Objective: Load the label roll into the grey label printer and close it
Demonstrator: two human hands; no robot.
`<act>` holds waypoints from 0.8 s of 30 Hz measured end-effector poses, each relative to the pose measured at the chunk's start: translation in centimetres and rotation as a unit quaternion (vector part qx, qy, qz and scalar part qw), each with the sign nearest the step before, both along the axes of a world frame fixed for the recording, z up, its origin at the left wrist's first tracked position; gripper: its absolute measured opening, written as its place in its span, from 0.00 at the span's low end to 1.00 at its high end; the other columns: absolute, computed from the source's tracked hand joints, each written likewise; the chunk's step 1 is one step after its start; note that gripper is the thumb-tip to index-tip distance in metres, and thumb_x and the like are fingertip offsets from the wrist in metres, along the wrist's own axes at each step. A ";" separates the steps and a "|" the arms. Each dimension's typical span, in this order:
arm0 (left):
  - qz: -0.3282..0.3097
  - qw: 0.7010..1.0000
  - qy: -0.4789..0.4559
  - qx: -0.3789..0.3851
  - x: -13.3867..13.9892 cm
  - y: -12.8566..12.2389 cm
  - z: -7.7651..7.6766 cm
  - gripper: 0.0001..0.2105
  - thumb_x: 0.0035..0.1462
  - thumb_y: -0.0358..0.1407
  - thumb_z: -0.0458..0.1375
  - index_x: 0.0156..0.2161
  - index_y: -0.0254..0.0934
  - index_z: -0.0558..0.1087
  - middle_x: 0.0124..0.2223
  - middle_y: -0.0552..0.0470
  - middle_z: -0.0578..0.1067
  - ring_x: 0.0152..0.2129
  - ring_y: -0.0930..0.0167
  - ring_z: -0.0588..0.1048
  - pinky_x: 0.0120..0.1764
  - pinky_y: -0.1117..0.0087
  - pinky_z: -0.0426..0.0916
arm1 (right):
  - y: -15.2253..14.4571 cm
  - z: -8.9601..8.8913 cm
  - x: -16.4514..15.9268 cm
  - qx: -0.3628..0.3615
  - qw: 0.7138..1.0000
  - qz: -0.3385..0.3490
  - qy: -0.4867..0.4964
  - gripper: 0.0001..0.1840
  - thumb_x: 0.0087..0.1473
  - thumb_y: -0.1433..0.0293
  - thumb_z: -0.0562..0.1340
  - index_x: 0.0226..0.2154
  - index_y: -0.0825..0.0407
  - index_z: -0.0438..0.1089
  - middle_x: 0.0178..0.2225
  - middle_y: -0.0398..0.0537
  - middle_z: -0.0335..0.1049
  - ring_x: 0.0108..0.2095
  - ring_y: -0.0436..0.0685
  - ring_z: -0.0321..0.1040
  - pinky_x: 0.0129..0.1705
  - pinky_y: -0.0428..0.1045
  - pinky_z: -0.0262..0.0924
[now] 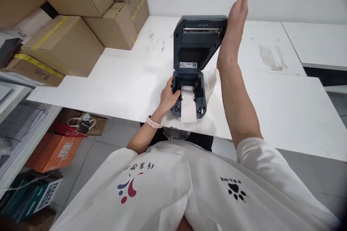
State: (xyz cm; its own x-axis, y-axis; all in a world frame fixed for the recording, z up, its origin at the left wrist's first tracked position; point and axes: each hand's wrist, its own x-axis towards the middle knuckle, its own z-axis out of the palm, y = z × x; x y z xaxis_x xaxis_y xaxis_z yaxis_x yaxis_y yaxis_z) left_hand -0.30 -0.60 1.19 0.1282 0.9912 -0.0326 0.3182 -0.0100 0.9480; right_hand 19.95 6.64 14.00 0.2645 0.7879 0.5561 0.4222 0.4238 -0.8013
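A dark label printer (201, 95) stands on the white table with its lid (196, 42) raised. A strip of white label paper (188, 106) runs out over the printer's front edge. My left hand (168, 97) grips the printer's left side wall, thumb over the rim and fingers outside. Against the lid's upper right edge rests my right hand (233, 30), its fingers stretched upward and its palm turned to the lid. Something pale and sheet-like (211, 81) lies behind the printer's right side.
Cardboard boxes (65, 43) are stacked on the table's left end. A shelf (18, 130) with papers is at the left. An orange box (52, 151) and a green box (38, 196) sit low beside it. The table (287, 108) extends right, with a wall behind.
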 end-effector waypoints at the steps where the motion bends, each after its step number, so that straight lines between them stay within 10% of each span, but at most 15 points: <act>1: 0.006 1.000 0.008 0.007 0.1 0.2 0.2 0.38 0.60 0.39 0.63 0.73 0.43 0.57 0.65 0.41 0.74 0.60 0.51 0.74 0.54 0.58 0.72 | -0.4 -0.1 -0.2 0.031 0.999 -0.025 -0.034 0.46 0.68 0.37 0.40 0.75 0.46 0.45 0.78 0.43 0.39 0.80 0.62 0.29 0.78 0.58 0.32; 4: 0.022 0.999 0.025 0.028 0.4 0.8 0.7 0.38 0.57 0.34 0.63 0.71 0.41 0.60 0.53 0.43 0.81 0.52 0.53 0.79 0.51 0.59 0.71 | -2.3 -1.3 -0.4 0.048 0.988 -0.022 -0.149 0.36 0.68 0.44 0.52 0.70 0.44 0.59 0.74 0.47 0.54 0.78 0.69 0.38 0.78 0.64 0.35; 7: 0.025 0.998 0.041 0.044 0.7 1.0 0.6 0.37 0.57 0.33 0.62 0.71 0.42 0.60 0.46 0.46 0.82 0.47 0.54 0.80 0.50 0.59 0.70 | -3.2 -3.4 -0.4 -0.076 0.952 0.123 -0.268 0.24 0.69 0.56 0.54 0.57 0.48 0.75 0.57 0.56 0.75 0.65 0.73 0.65 0.70 0.69 0.55; 13: 0.022 0.993 0.078 0.081 0.8 1.1 -0.5 0.38 0.58 0.29 0.56 0.73 0.42 0.56 0.39 0.48 0.81 0.44 0.55 0.80 0.52 0.56 0.68 | -1.9 -7.0 -2.1 -0.287 0.746 0.228 -0.556 0.17 0.55 0.75 0.62 0.45 0.56 0.82 0.45 0.67 0.82 0.50 0.80 0.77 0.55 0.69 0.65; 16: 0.008 0.993 0.089 0.082 0.7 1.2 -0.7 0.39 0.57 0.28 0.55 0.74 0.42 0.54 0.40 0.47 0.81 0.44 0.55 0.79 0.53 0.55 0.68 | -1.0 -7.5 -3.3 -0.308 0.695 0.281 -0.586 0.24 0.52 0.77 0.64 0.51 0.53 0.80 0.46 0.63 0.82 0.49 0.76 0.78 0.50 0.64 0.67; 20: 0.023 0.992 0.082 0.092 0.6 1.1 -0.7 0.37 0.57 0.29 0.55 0.73 0.43 0.58 0.46 0.44 0.81 0.45 0.54 0.79 0.53 0.55 0.68 | -0.7 -5.7 -2.5 -0.335 0.688 0.414 -0.494 0.24 0.49 0.70 0.68 0.51 0.50 0.80 0.42 0.53 0.82 0.40 0.67 0.77 0.43 0.58 0.69; 24: 0.027 0.994 0.065 0.086 0.6 0.8 -0.5 0.35 0.59 0.30 0.55 0.72 0.42 0.60 0.40 0.46 0.79 0.41 0.55 0.78 0.50 0.57 0.68 | -3.9 -2.4 3.3 -0.287 0.775 0.481 -0.293 0.24 0.51 0.56 0.71 0.50 0.43 0.80 0.46 0.47 0.82 0.43 0.64 0.76 0.47 0.58 0.69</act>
State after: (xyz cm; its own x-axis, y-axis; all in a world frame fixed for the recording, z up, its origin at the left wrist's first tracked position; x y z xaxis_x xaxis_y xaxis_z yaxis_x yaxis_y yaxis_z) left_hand 0.30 0.23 0.74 0.0801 0.9889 0.1251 0.4419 -0.1477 0.8848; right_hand 23.30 2.76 11.65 -0.7643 0.6256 -0.1562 0.4950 0.4139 -0.7640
